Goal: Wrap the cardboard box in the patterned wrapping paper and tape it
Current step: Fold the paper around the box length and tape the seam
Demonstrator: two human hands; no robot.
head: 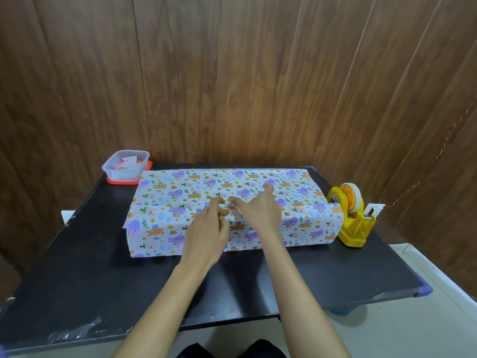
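Observation:
The box, fully covered by the patterned wrapping paper (pixel 178 192), lies lengthwise on the black table (pixel 116 285); no cardboard shows. The near paper flap overlaps the top along a seam running left to right. My left hand (pixel 206 233) is at the middle of that seam, its bent fingertips touching the paper. My right hand (pixel 260 213) lies flat on the top beside it, index finger pointing left along the seam and thumb spread away. The two index fingertips nearly meet. I cannot make out any tape under the fingers.
A yellow tape dispenser (pixel 353 220) with a roll of tape stands against the box's right end. A clear plastic container (pixel 125 165) on a red lid sits at the table's back left corner. A wooden wall rises behind the table.

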